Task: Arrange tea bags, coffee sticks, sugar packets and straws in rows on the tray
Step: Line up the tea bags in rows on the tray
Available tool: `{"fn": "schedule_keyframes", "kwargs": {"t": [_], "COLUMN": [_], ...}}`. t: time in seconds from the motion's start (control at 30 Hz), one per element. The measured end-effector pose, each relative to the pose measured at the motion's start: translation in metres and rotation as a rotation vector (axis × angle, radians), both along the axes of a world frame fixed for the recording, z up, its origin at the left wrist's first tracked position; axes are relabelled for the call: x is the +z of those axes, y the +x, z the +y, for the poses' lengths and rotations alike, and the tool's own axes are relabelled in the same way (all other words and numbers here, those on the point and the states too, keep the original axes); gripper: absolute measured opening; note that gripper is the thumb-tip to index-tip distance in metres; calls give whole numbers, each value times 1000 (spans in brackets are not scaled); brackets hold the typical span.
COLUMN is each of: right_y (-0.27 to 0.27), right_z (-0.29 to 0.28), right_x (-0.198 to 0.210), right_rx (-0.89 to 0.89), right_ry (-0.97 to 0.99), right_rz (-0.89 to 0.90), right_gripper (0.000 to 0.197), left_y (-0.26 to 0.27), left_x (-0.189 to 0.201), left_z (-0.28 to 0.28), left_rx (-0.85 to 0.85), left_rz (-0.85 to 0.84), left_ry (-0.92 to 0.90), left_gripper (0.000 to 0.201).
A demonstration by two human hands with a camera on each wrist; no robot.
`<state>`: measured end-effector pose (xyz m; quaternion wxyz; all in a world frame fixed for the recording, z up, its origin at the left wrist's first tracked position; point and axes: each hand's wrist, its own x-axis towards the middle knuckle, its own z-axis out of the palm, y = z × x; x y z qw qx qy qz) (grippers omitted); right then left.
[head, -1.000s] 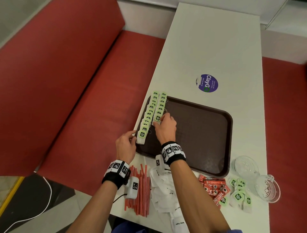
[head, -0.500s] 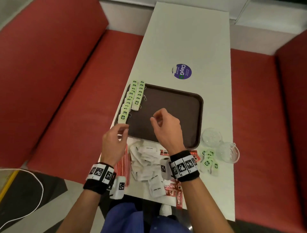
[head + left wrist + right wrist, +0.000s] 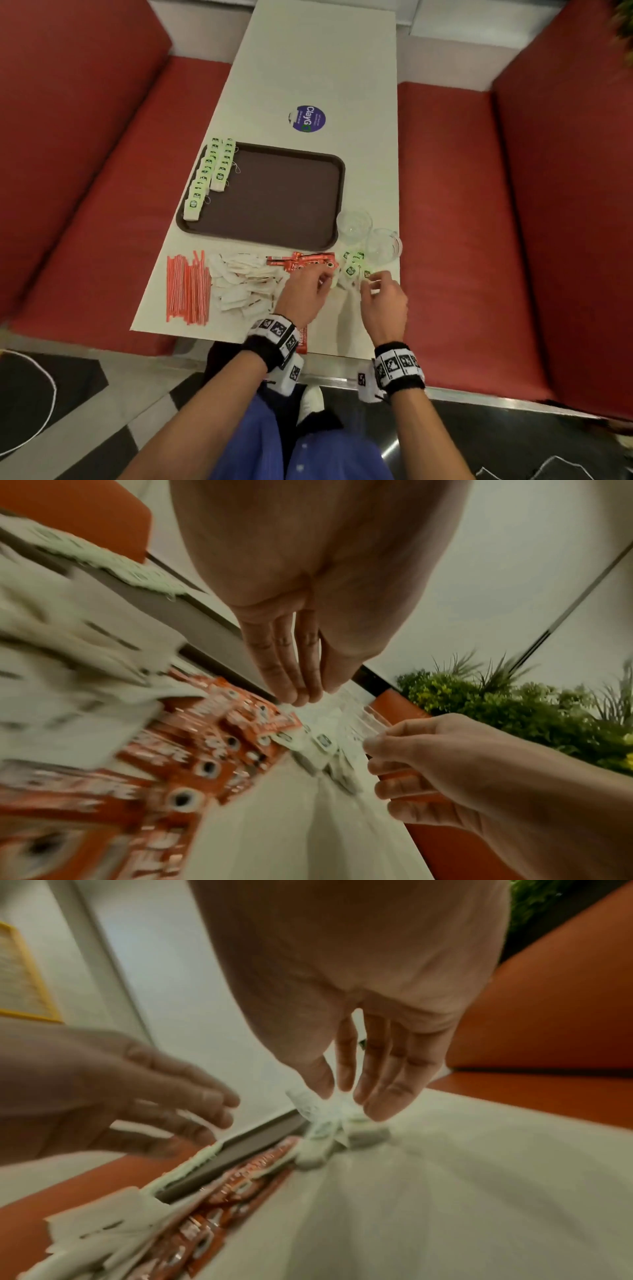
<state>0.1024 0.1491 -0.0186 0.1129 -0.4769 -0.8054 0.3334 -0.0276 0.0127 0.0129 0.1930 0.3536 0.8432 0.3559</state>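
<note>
The brown tray (image 3: 281,202) carries two rows of green-tagged tea bags (image 3: 219,164) along its left side. Loose tea bags (image 3: 352,269) lie on the white table to the right of the orange coffee sticks (image 3: 308,263). My right hand (image 3: 368,284) is at this pile, and its thumb and curled fingers close on one tea bag (image 3: 308,1107). My left hand (image 3: 323,279) reaches in from the left with straight fingers (image 3: 301,693), its tips at the pile's edge. White sugar packets (image 3: 239,284) and red-striped straws (image 3: 186,287) lie further left.
Two clear glasses (image 3: 354,222) (image 3: 382,245) stand just behind the loose tea bags, near the table's right edge. One coffee stick (image 3: 301,341) hangs at the near edge under my left wrist. Red benches flank the table, which bears a purple sticker (image 3: 308,118).
Both hands left the tray and moved right and toward me to the loose tea bag pile. The camera view swung right with them.
</note>
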Motion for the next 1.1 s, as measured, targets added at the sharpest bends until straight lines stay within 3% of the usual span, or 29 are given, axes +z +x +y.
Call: {"fn": "schedule_keyframes", "kwargs": {"t": [0.1, 0.17, 0.37, 0.53, 0.7, 0.9, 1.1], "right_y": [-3, -7, -6, 9, 25, 28, -3], "right_z": [1, 0, -1, 4, 5, -3, -14], "right_x": [-9, -16, -31, -33, -18, 20, 59], "right_rx": [-152, -165, -96, -112, -106, -55, 10], "right_ry": [-85, -87, -101, -176, -294, -410, -502], "right_rz": [-52, -87, -72, 106, 277, 468, 592], "right_gripper": [41, 47, 28, 15, 17, 17, 15], "left_y": [3, 3, 5, 7, 4, -6, -55], "left_x": [-10, -17, -42, -48, -43, -8, 34], "left_z": [47, 67, 80, 77, 63, 27, -24], "left_rx": [-17, -19, -2, 44, 50, 130, 275], "left_rz": [36, 43, -2, -41, -116, -306, -332], "left_ry": [-83, -165, -299, -180, -29, 177, 324], "left_gripper": [21, 30, 37, 19, 13, 14, 7]}}
